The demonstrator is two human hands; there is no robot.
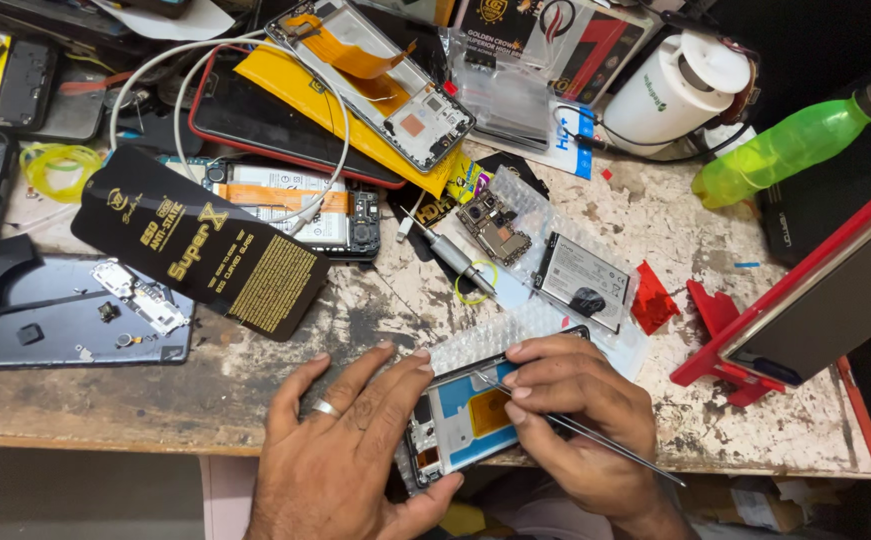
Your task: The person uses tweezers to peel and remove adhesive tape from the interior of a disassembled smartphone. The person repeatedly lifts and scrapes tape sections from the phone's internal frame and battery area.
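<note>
While the left hand (340, 455) gripped the opened phone frame (460, 415) at the bench edge, the right hand (575, 415) pinched tweezers (580, 430) over its upper interior, apparently mid-placement of a small part; steady, fine tip control seemed needed next.

We record a blue and orange interior on the opened phone frame (465, 415), black-edged. The tweezers (595, 437) read silver. The bottle (785, 150) is bright green; the stand (725, 340) is red. The packet (200, 245) is black with gold print. The worktable (205, 390) shows tan, mottled with dark stains. The cable (255, 60) is white.
</note>
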